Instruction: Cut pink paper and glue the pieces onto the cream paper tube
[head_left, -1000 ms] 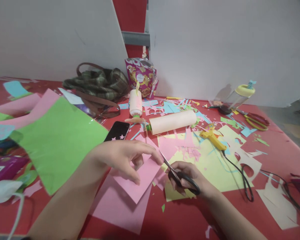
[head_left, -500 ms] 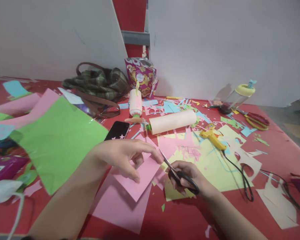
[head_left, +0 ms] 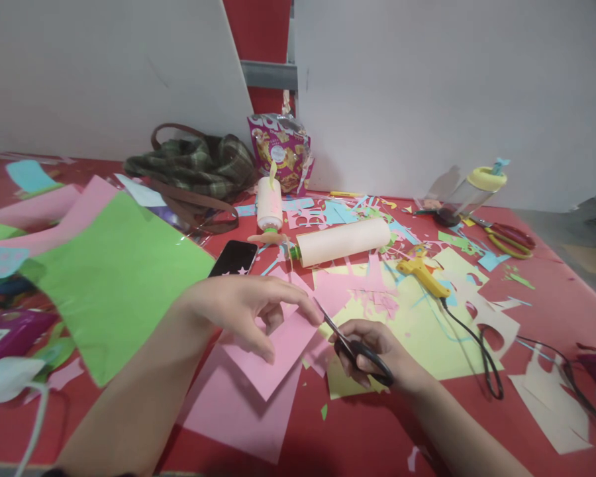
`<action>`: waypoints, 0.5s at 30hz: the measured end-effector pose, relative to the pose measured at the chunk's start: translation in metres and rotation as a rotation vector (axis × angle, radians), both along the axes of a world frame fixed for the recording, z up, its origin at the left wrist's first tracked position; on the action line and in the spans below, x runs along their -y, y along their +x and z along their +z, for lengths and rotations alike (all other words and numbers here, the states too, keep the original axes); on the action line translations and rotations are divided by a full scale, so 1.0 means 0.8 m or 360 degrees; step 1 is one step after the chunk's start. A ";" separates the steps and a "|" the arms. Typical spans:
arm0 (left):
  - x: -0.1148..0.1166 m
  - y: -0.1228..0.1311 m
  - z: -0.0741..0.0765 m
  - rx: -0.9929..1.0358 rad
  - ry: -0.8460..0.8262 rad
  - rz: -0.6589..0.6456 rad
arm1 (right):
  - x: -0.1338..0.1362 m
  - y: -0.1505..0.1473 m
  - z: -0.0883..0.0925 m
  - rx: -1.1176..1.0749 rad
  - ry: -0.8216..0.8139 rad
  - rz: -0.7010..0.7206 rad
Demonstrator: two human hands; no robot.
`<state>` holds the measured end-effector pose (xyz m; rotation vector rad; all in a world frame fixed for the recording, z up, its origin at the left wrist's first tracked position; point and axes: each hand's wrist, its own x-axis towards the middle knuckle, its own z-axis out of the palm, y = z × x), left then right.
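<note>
The pink sheet is held in the left hand, above another pink sheet; scissors are gripped in the right hand. Light, easily creased handling is expected; edges should be held.

Left hand arched, wrist bent — right hand curled in a grip.

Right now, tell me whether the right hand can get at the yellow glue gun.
Probably yes: only flat paper seems to lie between the right hand and the yellow glue gun, though that hand holds scissors.
</note>
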<state>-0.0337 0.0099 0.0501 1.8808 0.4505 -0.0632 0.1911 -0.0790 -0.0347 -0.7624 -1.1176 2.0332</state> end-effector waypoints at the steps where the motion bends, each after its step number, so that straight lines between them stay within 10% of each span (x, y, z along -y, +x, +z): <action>1: 0.000 0.000 0.000 -0.0005 -0.0002 -0.0004 | 0.000 0.000 0.000 0.0000 -0.0012 -0.0003; 15: -0.003 -0.004 0.000 0.0000 0.0002 -0.0039 | 0.000 -0.002 -0.001 -0.0022 -0.0121 -0.0052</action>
